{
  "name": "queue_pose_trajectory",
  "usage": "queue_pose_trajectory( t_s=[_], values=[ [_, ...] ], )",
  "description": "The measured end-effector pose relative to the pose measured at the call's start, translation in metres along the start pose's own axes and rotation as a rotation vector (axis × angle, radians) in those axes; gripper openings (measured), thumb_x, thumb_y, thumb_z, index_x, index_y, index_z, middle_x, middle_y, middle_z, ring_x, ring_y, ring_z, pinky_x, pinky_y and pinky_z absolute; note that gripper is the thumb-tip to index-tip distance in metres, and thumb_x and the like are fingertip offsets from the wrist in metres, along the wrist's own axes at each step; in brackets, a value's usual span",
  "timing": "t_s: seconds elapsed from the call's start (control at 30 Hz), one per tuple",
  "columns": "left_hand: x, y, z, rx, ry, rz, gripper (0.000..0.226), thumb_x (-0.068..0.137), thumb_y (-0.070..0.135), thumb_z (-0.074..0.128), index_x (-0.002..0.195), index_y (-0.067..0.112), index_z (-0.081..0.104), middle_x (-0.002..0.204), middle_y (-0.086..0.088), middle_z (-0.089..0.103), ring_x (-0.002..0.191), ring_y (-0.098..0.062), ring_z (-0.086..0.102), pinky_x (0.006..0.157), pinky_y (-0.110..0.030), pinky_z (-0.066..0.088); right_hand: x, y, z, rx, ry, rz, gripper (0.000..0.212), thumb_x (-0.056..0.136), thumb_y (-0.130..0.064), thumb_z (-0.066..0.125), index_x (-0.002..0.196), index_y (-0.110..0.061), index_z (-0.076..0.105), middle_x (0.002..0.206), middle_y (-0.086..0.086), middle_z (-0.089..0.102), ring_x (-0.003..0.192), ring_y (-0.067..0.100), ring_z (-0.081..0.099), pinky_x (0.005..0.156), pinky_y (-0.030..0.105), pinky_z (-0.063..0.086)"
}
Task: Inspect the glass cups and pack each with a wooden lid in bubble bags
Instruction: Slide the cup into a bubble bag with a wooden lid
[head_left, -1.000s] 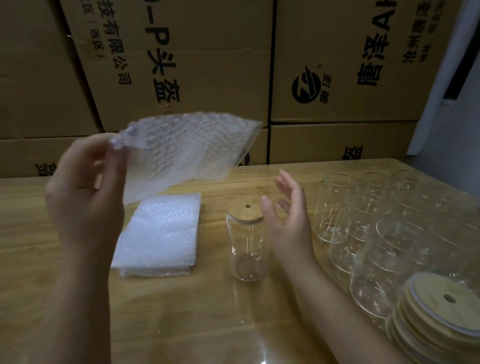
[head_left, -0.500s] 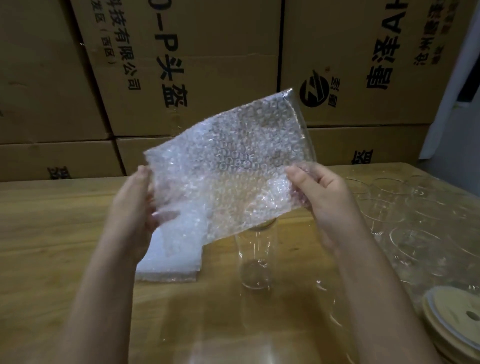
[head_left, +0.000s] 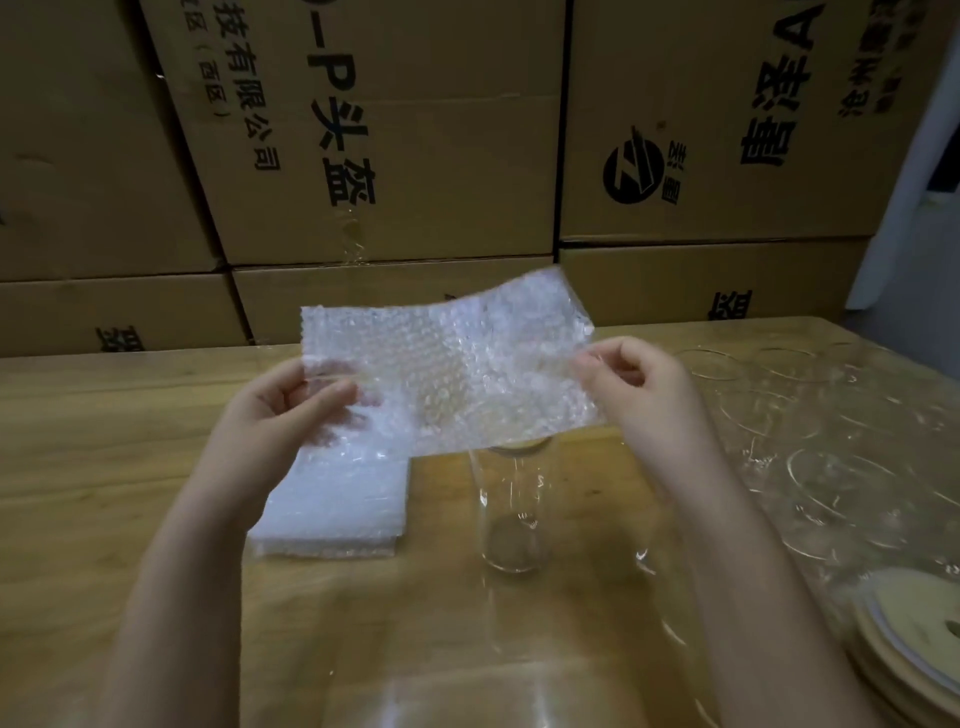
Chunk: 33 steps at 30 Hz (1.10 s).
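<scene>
Behind the wooden desk (head_left: 104, 467): a wall of stacked cardboard boxes (head_left: 389, 156), printed with black characters and a round logo. Dim light, some blur toward the right edge.

Above the middle of the desk, a single bubble bag (head_left: 447, 374), held up in the air and stretched out wide and flat. Left hand (head_left: 280, 410) clamped on its lower left corner, thumb in front and fingers behind. Right hand (head_left: 639, 395) pinched on its right edge, thumb and forefinger together on the plastic.

Directly below the bag, upright on the desk, one glass cup (head_left: 511, 514); its mouth hidden behind the bag's lower edge, with a pale sliver there that was possibly a wooden lid. Just left of the cup, partly behind the left wrist, a flat stack of bubble bags (head_left: 337, 509) lying on the desk.

On the right side of the desk, a cluster of empty glass cups (head_left: 831, 467), standing close together, outlines faint. At the near right corner, a pile of wooden lids (head_left: 914, 639), the top one showing a hole at the frame's edge.
</scene>
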<state>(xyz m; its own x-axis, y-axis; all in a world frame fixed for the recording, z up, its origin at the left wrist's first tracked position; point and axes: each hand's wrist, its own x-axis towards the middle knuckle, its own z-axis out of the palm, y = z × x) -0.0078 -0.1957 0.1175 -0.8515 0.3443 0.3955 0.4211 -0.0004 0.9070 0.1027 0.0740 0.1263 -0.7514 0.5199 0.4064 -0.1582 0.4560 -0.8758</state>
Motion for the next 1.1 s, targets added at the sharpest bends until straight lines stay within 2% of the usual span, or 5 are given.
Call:
queue_pose_trajectory(
  t_s=[0.27,0.37,0.6,0.77,1.1],
  values=[
    [0.002,-0.001,-0.002,0.06,0.217,0.138,0.036,0.065,0.033,0.08,0.07,0.005,0.058,0.073,-0.009,0.052,0.057,-0.007,0.05,0.056,-0.019,0.044,-0.007,-0.022,-0.022,0.052,0.079,-0.126,0.017,0.089,-0.018,0.062,0.078,-0.03,0.067,0.069,0.005,0.056,0.055,0.001,0.047,0.045,0.005,0.037],
    [0.001,0.004,-0.005,0.116,0.205,0.153,0.013,0.073,0.008,0.062,0.078,0.018,0.07,0.054,0.0,0.053,0.044,-0.009,0.043,0.044,-0.018,0.037,-0.009,-0.027,-0.023,0.241,0.029,-0.039,0.022,0.092,-0.015,0.057,0.086,-0.03,0.072,0.089,-0.003,0.071,0.084,0.019,0.066,0.064,0.032,0.058],
    [-0.003,-0.003,-0.012,-0.016,-0.003,0.115,0.046,0.094,0.002,0.044,0.105,0.035,0.073,0.121,0.009,0.067,0.12,-0.013,0.058,0.094,-0.035,0.048,-0.006,-0.027,-0.019,0.52,-0.132,0.122,0.019,0.093,-0.033,0.055,0.097,-0.026,0.072,0.095,-0.013,0.073,0.082,0.003,0.07,0.068,0.023,0.057],
    [0.001,-0.012,-0.003,-0.252,0.017,-0.043,0.021,0.086,0.031,0.06,0.097,0.026,0.077,0.113,0.002,0.071,0.099,-0.016,0.069,0.074,-0.024,0.057,-0.002,-0.014,-0.011,0.405,-0.111,0.057,0.027,0.084,-0.008,0.07,0.097,-0.031,0.067,0.087,-0.005,0.069,0.075,0.01,0.069,0.066,0.021,0.053],
    [0.001,0.007,0.025,0.507,0.25,0.018,0.014,0.086,0.019,0.068,0.091,0.029,0.061,0.102,0.009,0.054,0.092,-0.008,0.059,0.073,-0.02,0.045,-0.009,-0.018,0.007,0.241,-0.086,-0.046,0.039,0.085,-0.018,0.069,0.111,-0.041,0.052,0.091,-0.004,0.066,0.085,0.005,0.063,0.075,0.02,0.051]
  ],
)
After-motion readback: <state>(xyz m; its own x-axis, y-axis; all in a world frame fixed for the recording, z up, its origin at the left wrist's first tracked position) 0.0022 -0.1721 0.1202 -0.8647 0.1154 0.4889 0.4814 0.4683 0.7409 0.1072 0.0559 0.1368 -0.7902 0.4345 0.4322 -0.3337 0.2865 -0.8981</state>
